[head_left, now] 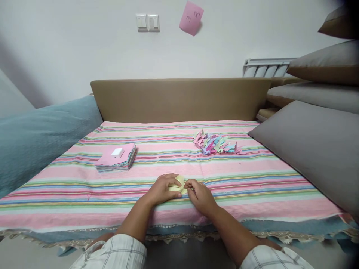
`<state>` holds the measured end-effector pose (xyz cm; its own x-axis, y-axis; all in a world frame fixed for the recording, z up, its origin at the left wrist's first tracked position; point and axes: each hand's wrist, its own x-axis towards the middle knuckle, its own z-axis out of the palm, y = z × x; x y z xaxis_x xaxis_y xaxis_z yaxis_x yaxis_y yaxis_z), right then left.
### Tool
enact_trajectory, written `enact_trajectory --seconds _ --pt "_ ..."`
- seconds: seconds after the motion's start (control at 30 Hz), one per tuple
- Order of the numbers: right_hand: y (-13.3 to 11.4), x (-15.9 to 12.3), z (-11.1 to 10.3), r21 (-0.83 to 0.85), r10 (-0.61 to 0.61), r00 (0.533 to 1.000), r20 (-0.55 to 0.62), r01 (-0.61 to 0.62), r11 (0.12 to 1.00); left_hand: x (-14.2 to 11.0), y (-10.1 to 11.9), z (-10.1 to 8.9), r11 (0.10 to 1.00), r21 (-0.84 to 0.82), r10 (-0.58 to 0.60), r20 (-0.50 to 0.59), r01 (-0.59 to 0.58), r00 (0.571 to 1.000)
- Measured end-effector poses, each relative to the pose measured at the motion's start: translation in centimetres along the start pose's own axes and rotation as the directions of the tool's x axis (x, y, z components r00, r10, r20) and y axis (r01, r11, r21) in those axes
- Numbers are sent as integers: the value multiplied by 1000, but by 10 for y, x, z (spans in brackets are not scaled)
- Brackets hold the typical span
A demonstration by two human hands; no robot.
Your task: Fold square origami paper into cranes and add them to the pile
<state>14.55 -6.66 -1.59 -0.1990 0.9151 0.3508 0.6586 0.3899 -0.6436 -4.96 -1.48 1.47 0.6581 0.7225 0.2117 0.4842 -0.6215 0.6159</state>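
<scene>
A small piece of folded yellow paper (176,184) lies on the striped cloth in front of me. My left hand (165,188) rests over its left side, fingers curved around it and thumb along the near edge. At the right end of the paper, my right hand (199,196) is closed in a pinch with thumb and forefinger on its edge. Both hands cover part of the folds. To the left sits a stack of coloured paper sheets (113,158) with a small white block (117,152) on top. Farther right is a heap of folded paper pieces (213,144) in several colours.
The striped cloth (84,209) covers the seat. A brown backrest (179,101) stands behind it, a blue-covered armrest (47,138) at left, grey cushions (316,149) at right. On the wall are switches (147,23) and a pink note (191,18).
</scene>
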Motion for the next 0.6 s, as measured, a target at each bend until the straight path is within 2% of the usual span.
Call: enact_trajectory --seconds 0.13,0.4,0.5,0.6 --pt "6 -1 1 115 60 998 -13 -58 992 1 4 -1 997 77 -10 24 8 1000" --pt "12 0 -2 257 37 999 24 -42 966 6 26 -2 961 275 -29 47 15 998" --pt "11 0 -9 280 10 1000 21 -16 960 8 30 0 949 314 -28 52 11 998" --pt "7 -1 -20 223 -72 996 46 60 973 10 32 2 935 355 -26 66 0 997"
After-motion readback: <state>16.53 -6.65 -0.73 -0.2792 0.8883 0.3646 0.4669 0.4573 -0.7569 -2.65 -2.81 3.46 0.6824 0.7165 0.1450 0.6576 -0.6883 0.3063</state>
